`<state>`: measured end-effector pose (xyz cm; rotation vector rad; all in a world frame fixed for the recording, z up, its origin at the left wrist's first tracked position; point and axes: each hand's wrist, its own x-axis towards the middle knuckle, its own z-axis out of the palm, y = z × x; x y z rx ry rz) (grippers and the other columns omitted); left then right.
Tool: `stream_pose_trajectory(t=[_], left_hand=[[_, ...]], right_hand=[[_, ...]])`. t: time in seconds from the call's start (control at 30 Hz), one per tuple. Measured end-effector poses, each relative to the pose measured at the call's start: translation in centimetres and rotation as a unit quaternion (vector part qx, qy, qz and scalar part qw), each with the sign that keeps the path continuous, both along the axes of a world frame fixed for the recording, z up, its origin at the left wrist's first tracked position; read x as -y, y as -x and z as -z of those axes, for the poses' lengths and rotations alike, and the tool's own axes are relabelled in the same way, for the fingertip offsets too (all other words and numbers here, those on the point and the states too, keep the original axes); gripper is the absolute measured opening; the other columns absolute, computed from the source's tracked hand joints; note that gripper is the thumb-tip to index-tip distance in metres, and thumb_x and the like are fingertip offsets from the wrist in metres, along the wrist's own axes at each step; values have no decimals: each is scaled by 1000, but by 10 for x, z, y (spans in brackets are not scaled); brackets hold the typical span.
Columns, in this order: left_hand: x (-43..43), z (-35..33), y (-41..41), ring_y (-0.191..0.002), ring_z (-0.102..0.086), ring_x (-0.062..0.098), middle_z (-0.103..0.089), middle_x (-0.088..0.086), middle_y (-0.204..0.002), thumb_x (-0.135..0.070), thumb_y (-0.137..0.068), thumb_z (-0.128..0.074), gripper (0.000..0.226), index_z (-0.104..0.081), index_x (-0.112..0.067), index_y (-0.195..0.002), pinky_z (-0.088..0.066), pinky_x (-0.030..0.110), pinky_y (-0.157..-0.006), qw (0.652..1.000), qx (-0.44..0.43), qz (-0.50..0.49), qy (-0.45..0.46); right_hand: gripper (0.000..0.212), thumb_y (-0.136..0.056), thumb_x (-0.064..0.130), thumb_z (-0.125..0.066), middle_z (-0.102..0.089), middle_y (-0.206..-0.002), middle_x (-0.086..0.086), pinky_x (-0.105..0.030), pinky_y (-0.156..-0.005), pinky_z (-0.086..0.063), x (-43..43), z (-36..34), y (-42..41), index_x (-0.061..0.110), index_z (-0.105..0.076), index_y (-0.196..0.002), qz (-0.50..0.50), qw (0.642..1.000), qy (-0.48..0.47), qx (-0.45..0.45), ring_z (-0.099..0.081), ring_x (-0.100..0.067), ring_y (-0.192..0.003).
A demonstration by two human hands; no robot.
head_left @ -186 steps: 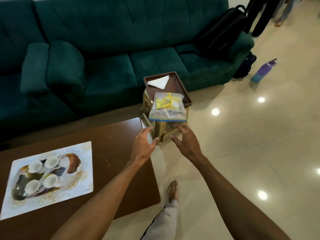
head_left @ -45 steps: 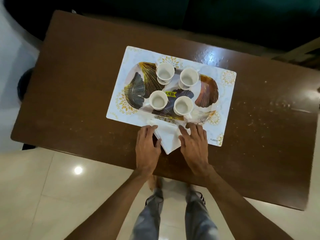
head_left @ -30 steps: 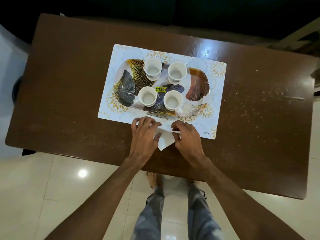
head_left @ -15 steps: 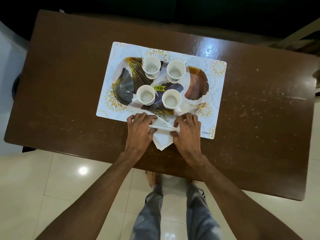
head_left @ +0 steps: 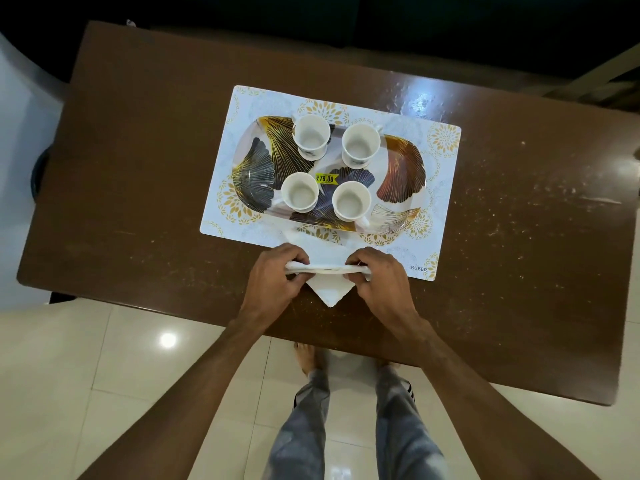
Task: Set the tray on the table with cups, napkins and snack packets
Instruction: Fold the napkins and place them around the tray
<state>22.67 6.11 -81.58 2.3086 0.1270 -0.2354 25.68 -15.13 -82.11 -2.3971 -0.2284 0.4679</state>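
Observation:
A leaf-patterned tray sits on a white placemat on the brown table. Several white cups stand upright and empty on the tray, around a yellow price sticker. A white napkin lies at the placemat's near edge, its lower corner pointing toward me. My left hand and my right hand each pinch one end of the napkin's rolled fold, which stretches between them. No snack packet is in view.
The table's near edge runs just below my hands, with tiled floor and my legs beneath. A dark sofa lies beyond the far edge. A wooden stool corner shows at the upper right.
Six seconds ago my hands reached toward the stool with the packet. Since then they laid the napkin by the placemat and have rolled its upper edge back toward me into a tight fold.

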Motion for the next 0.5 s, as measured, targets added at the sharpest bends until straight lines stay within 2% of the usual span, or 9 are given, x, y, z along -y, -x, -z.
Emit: stream_pose_trajectory(t=[0.03,0.1,0.17,0.23,0.33,0.4,0.5], left_hand=[[1,-1,2,-83,-64,6,-69,-9,-88,-15,-77,-85,19,-70,-16,-88,-51,26,-76,998,-21,-30,53],[3,-2,5,-83,-66,4,-71,-8,-89,-12,-76,-86,24,-71,-13,-95,-53,19,-74,987,-42,-84,129],[6,-3,5,-95,-68,9,-73,-4,-101,-10,-75,-87,35,-72,-12,-106,-56,23,-82,970,-56,-131,196],[11,-3,4,-98,-70,11,-75,-2,-104,-6,-73,-87,39,-72,-10,-109,-58,26,-84,946,-77,-181,256],[15,-2,2,-94,-73,17,-78,1,-98,-8,-73,-87,33,-74,-8,-103,-61,36,-81,931,-90,-212,284],[18,-1,2,-93,-74,22,-78,3,-97,-9,-73,-87,30,-76,-8,-100,-62,44,-79,925,-91,-218,297],[21,-4,1,-95,-74,19,-79,-1,-99,-9,-71,-88,32,-77,-11,-101,-62,41,-84,922,-86,-223,306]], right_hand=[[16,-81,16,-79,-71,-90,5,-36,-74,-51,2,-1,-1,19,-70,-94,11,1000,-13,-21,-62,-17,-79],[15,-81,20,-79,-71,-86,6,-34,-71,-51,6,-3,-3,19,-72,-94,40,996,-47,-59,-63,-14,-76],[16,-80,21,-80,-72,-84,7,-35,-70,-53,9,-5,-7,20,-73,-94,57,992,-69,-84,-64,-12,-76],[20,-79,22,-81,-73,-88,7,-39,-74,-54,12,-6,-10,23,-74,-98,57,990,-85,-102,-65,-12,-79],[31,-81,27,-80,-75,-105,3,-41,-80,-56,15,-8,-13,28,-73,-111,29,992,-79,-98,-67,-16,-89],[31,-84,26,-77,-74,-113,1,-42,-84,-55,16,-9,-14,26,-73,-115,16,994,-75,-85,-68,-19,-97],[26,-89,21,-72,-74,-117,-2,-42,-90,-54,18,-11,-16,18,-75,-115,6,995,-69,-67,-67,-22,-105]])
